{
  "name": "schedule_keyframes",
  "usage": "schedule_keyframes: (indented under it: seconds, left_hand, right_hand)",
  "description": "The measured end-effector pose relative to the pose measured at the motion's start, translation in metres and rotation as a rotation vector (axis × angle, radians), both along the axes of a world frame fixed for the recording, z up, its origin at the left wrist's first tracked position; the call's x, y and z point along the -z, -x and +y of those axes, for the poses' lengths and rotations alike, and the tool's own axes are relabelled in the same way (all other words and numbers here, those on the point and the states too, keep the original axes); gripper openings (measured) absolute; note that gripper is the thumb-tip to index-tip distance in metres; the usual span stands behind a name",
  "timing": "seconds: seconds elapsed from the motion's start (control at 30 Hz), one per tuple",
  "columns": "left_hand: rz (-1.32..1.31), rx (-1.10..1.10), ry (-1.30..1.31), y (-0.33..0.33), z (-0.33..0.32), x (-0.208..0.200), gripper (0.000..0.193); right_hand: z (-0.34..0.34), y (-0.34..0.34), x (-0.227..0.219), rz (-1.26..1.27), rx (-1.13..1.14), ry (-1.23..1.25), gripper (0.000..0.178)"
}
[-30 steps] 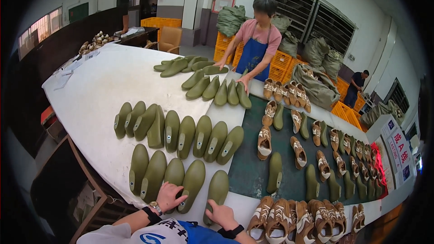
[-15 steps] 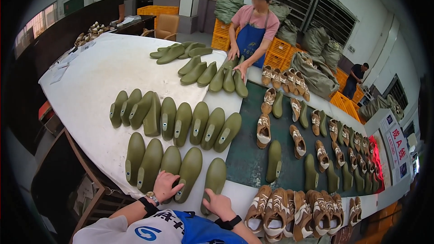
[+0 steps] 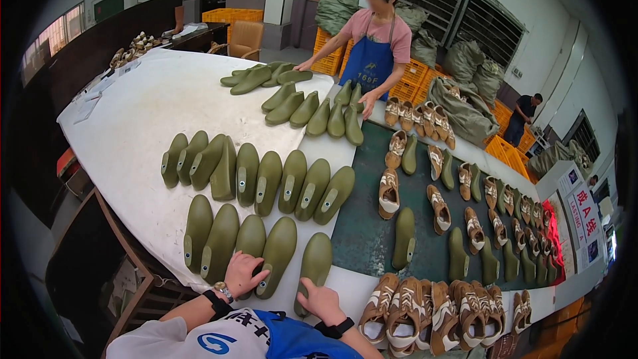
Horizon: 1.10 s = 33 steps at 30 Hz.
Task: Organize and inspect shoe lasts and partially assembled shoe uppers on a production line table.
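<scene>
In the near row of green shoe lasts on the white tabletop, my left hand point(image 3: 244, 274) is curled over the heel end of a shoe last point(image 3: 250, 236). Its fingertips reach to the neighbouring last point(image 3: 279, 246). To the right, a separate shoe last point(image 3: 316, 258) lies sole up, with my right hand point(image 3: 319, 300) closed round its near end, thumb on top. The fingers beneath are partly hidden. Two more lasts point(image 3: 220, 239) lie left of my left hand. Behind them runs a second row of lasts point(image 3: 269, 176).
A dark green belt point(image 3: 362, 252) on the right carries brown-and-white sneakers point(image 3: 438, 207) and lasts in lines. More sneakers point(image 3: 405, 312) stand along its near edge. Across the table a co-worker in a blue apron point(image 3: 367, 63) stands by more lasts point(image 3: 335, 119). Orange crates point(image 3: 409, 80) are stacked behind.
The co-worker's hands have come off the far lasts and moved apart, one out to the left and one at the right end of the group. The belt's items shifted slightly. My hands stayed put.
</scene>
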<state>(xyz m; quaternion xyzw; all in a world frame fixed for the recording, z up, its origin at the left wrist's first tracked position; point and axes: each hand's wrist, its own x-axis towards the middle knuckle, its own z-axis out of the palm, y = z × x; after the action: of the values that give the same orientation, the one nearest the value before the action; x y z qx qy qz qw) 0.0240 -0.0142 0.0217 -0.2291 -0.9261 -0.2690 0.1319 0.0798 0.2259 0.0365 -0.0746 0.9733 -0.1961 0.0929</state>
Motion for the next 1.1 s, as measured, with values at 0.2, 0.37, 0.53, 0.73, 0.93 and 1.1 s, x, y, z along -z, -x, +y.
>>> schedule_keyframes:
  seconds: [0.2, 0.37, 0.53, 0.73, 0.93, 1.1]
  left_hand:
    - [-0.008, -0.002, 0.004, 0.0010, -0.0004, 0.0010, 0.036]
    - [-0.003, -0.001, 0.005, 0.0014, -0.0002, 0.0012, 0.036]
    - [-0.001, -0.004, 0.003, 0.0018, 0.0000, 0.0025, 0.035]
    - [0.004, -0.001, 0.010, 0.0005, -0.0005, 0.0023, 0.035]
    - [-0.007, 0.009, 0.005, 0.0015, -0.0009, 0.0058, 0.035]
    - [-0.002, 0.002, -0.002, 0.0029, -0.0011, 0.0070, 0.034]
  right_hand:
    - [-0.0003, 0.0015, 0.0000, -0.019, 0.002, -0.001, 0.041]
    - [0.0000, 0.0019, 0.0005, -0.030, 0.002, -0.005, 0.042]
    - [-0.0002, 0.0024, 0.0006, -0.030, -0.002, -0.003, 0.042]
    - [-0.0005, 0.0016, 0.0040, -0.008, -0.003, -0.009, 0.041]
    - [-0.0019, -0.0002, 0.0081, 0.017, 0.027, -0.008, 0.037]
    - [0.0048, 0.0067, 0.0082, 0.043, 0.122, 0.031, 0.033]
